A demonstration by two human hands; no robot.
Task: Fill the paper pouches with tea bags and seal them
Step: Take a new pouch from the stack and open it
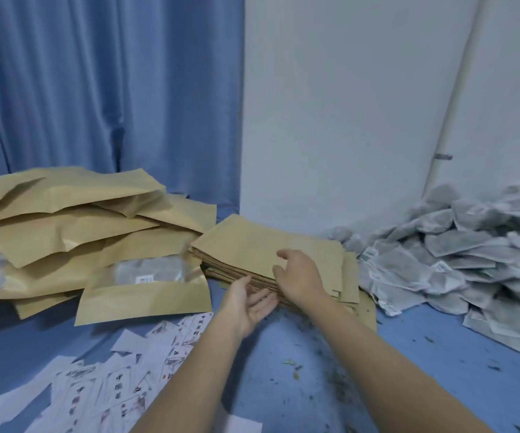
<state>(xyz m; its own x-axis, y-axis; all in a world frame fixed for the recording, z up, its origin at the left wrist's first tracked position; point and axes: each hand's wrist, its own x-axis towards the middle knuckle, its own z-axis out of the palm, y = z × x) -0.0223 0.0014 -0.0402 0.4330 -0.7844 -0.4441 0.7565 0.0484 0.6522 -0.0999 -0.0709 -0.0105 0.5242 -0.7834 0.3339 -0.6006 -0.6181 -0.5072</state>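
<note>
Several filled pouches (pixel 141 295) lay piled at left; many tea bags (pixel 458 264) remained.
Both hands, the left hand (pixel 249 303) and right hand (pixel 299 278), reached loose-fingered and gripping nothing at the empty pouch stack (pixel 252 245).

Two hands (pixel 249 303), one stack of flat pouches (pixel 252 245), one tea-bag heap (pixel 458 260).

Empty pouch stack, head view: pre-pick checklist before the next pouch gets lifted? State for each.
1. Stack of flat empty pouches in reach, top one unobstructed: ok.
2. Right hand on the stack's near edge, fingers curled over the top pouch: ok.
3. Left hand free, palm up beside the stack: ok.
4. Only one pouch separated: cannot tell.
5. Tea bag pile on the right, within reach: ok.
6. Filled pouches on the left, apart from the stack: ok.
</note>
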